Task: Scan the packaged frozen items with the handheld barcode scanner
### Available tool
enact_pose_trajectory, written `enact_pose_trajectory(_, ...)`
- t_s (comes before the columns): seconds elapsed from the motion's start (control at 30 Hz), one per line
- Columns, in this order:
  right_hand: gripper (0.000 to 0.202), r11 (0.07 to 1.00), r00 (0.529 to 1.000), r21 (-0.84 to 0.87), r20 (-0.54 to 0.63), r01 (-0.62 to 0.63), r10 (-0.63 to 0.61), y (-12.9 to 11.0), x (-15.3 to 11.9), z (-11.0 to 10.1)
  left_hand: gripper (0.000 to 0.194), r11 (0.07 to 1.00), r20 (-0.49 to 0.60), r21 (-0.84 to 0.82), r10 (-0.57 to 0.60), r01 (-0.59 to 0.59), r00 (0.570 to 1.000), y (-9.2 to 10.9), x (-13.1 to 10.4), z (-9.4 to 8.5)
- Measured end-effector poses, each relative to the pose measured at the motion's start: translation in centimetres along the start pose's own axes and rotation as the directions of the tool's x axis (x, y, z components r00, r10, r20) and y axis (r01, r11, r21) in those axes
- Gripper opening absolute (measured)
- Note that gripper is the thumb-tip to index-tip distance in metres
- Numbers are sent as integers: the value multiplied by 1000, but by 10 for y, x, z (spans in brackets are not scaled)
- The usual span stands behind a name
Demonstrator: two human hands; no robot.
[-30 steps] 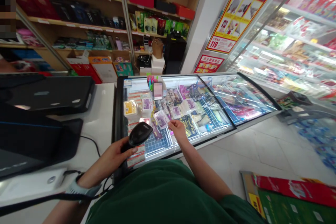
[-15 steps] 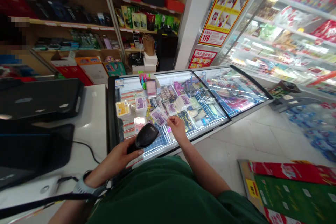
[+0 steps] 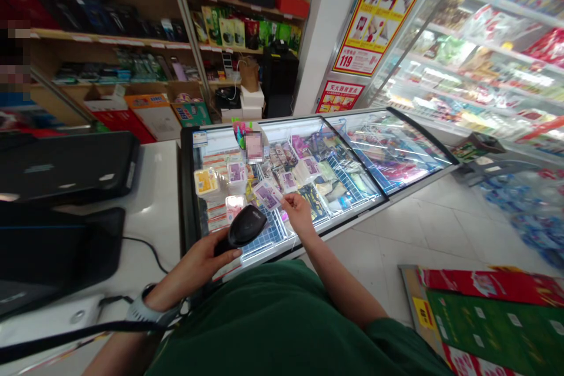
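My left hand (image 3: 210, 255) is closed round the handle of a black barcode scanner (image 3: 247, 226), its head pointing up and to the right over the glass-topped freezer (image 3: 282, 249). In a pinch, my right hand (image 3: 298, 211) grips the near right corner of a flat pack with a purple-and-white label (image 3: 267, 194). That pack is just beyond the scanner's head. Around it on the glass are a yellow-labelled pack (image 3: 206, 181), a pink-labelled pack (image 3: 235, 205) partly behind the scanner, and several more purple-labelled packs (image 3: 237, 173).
A white counter (image 3: 158, 188) with dark electronic equipment (image 3: 66, 167) stands on my left. Shelves of goods rise behind the freezer. At lower right is a green and red carton (image 3: 497, 311), with wrapped bottles (image 3: 524, 217) beyond it. A blurred person shows at the far left edge.
Both hands, the scanner and the held pack stay almost exactly where they were. The camera view shifts very slightly, and the person at the left edge moves a little further out of view.
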State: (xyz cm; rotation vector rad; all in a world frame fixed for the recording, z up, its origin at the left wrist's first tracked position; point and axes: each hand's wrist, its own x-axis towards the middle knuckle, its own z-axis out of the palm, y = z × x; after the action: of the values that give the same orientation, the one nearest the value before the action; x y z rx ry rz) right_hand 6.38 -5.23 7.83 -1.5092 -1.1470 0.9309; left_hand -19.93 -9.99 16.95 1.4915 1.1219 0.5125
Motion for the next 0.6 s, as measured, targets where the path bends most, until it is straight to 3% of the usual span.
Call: enact_pose_trajectory(0.6, 22, 1000, 1000, -10, 5, 1, -1, 0, -1, 0, 46, 1000, -13, 0, 1, -1, 1000, -3, 2, 1)
